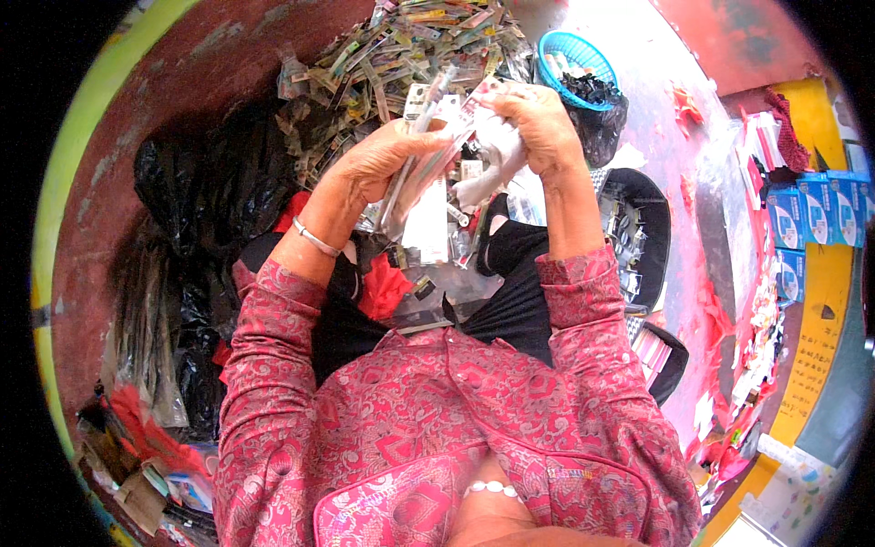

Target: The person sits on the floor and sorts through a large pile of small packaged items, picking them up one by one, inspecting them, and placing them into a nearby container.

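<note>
My left hand (387, 157) is closed around a bunch of long, clear plastic packets (412, 193), thumb laid across them. At the same height, my right hand (544, 126) pinches the upper end of a printed white card packet (483, 93). Crumpled white material (501, 162) hangs under the right fingers; whether it is thin plastic or cloth I cannot tell. Both hands meet in front of me, above my lap, and the packets overlap between them. Below them, a white strip (427, 228) and small loose packets lie between my knees.
Ahead rises a big heap of slim printed packets (392, 68). A blue basket (544, 56) stands right of it, with a black bag below. Black containers (663, 246) hold small packets at my right. Black plastic bags (196, 182) lie left; blue boxes (789, 219) stack far right.
</note>
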Action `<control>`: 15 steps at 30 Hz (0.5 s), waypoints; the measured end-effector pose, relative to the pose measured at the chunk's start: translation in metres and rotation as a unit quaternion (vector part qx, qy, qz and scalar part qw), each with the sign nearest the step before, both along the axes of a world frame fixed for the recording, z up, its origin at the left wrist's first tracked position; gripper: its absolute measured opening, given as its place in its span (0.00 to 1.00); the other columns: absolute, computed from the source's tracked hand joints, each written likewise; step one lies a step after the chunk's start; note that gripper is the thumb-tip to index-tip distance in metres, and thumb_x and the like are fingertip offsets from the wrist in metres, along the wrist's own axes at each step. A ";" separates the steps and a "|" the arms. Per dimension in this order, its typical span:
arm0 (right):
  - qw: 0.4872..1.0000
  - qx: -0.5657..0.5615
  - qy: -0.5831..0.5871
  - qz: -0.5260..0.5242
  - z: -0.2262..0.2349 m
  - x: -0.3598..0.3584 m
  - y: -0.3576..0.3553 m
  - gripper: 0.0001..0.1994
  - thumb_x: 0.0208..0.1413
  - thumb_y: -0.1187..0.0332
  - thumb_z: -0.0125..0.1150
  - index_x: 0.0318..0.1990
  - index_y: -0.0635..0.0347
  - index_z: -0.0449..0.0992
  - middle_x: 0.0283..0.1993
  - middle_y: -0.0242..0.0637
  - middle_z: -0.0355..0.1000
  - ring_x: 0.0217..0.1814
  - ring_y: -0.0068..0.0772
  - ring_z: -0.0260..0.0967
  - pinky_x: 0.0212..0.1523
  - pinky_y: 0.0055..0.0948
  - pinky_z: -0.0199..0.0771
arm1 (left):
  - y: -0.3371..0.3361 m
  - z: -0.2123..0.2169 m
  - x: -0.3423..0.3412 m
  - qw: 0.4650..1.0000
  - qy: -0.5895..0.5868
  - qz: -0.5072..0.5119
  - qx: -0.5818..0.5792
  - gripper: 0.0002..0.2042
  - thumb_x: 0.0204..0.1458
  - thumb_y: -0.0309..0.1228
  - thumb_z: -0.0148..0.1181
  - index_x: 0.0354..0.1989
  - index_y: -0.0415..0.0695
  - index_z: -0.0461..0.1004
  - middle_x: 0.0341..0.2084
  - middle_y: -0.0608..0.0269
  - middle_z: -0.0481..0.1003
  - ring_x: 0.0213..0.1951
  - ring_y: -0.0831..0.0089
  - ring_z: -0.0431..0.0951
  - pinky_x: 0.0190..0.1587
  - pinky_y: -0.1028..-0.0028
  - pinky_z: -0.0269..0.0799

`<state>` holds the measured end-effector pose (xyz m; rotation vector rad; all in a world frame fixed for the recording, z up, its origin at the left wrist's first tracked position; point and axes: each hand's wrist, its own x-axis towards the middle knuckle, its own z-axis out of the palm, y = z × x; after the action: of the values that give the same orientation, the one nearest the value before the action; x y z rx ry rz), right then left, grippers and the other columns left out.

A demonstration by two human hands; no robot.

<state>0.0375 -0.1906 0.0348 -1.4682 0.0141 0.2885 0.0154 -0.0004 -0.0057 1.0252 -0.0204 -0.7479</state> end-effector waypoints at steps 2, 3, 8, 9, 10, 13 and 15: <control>1.000 0.002 -0.014 -0.013 0.000 0.004 -0.006 0.04 0.41 0.74 0.59 0.23 0.66 0.74 0.22 0.32 0.70 0.20 0.19 0.64 0.21 0.18 0.62 | 0.002 0.000 0.001 0.999 0.024 0.035 0.004 0.14 0.44 0.36 0.58 0.34 0.39 0.70 0.23 0.61 0.74 0.21 0.75 0.74 0.23 0.78 0.70; 1.000 0.003 -0.020 -0.011 -0.001 0.005 -0.006 0.04 0.41 0.74 0.59 0.23 0.66 0.74 0.21 0.32 0.70 0.20 0.19 0.64 0.21 0.18 0.63 | 0.003 0.001 0.001 0.999 0.034 0.029 0.001 0.13 0.44 0.35 0.58 0.33 0.40 0.70 0.22 0.63 0.73 0.21 0.77 0.73 0.24 0.79 0.69; 1.000 -0.007 -0.027 -0.008 -0.006 0.007 -0.009 0.05 0.41 0.72 0.59 0.23 0.64 0.74 0.21 0.30 0.69 0.21 0.18 0.64 0.22 0.18 0.62 | -0.001 0.002 -0.001 1.000 0.010 0.024 0.015 0.10 0.41 0.31 0.60 0.31 0.41 0.71 0.22 0.65 0.72 0.21 0.79 0.71 0.23 0.79 0.67; 0.999 -0.033 -0.040 -0.013 -0.007 0.008 -0.010 0.05 0.41 0.71 0.60 0.23 0.64 0.74 0.20 0.30 0.69 0.21 0.19 0.64 0.22 0.19 0.62 | -0.003 0.002 0.000 0.999 -0.024 0.018 0.028 0.10 0.40 0.30 0.60 0.31 0.40 0.71 0.22 0.65 0.72 0.21 0.78 0.71 0.23 0.79 0.67; 0.997 -0.059 -0.053 -0.019 -0.008 0.009 -0.011 0.06 0.41 0.70 0.60 0.24 0.64 0.74 0.20 0.30 0.69 0.21 0.19 0.64 0.23 0.19 0.62 | -0.005 0.001 0.001 0.999 -0.015 0.023 0.034 0.12 0.38 0.28 0.61 0.32 0.40 0.70 0.21 0.63 0.71 0.22 0.75 0.71 0.25 0.77 0.67; 0.942 -0.217 -0.194 -0.170 -0.007 0.019 -0.017 0.11 0.41 0.64 0.62 0.24 0.64 0.73 0.20 0.36 0.69 0.23 0.25 0.65 0.26 0.24 0.65 | -0.011 -0.005 0.009 0.997 0.016 0.055 0.051 0.10 0.38 0.27 0.59 0.31 0.40 0.68 0.21 0.64 0.70 0.22 0.76 0.71 0.24 0.77 0.67; 0.888 -0.306 -0.261 -0.224 0.003 0.014 -0.010 0.08 0.40 0.66 0.61 0.24 0.61 0.72 0.22 0.39 0.69 0.23 0.30 0.67 0.27 0.26 0.66 | -0.011 -0.004 0.005 0.990 -0.008 0.075 0.120 0.09 0.40 0.27 0.57 0.31 0.41 0.68 0.21 0.65 0.70 0.21 0.76 0.70 0.23 0.77 0.66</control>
<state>0.0510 -0.2001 0.0373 -2.0747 0.0093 -0.5462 0.0201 -0.0115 -0.0100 1.2480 0.1347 -0.6149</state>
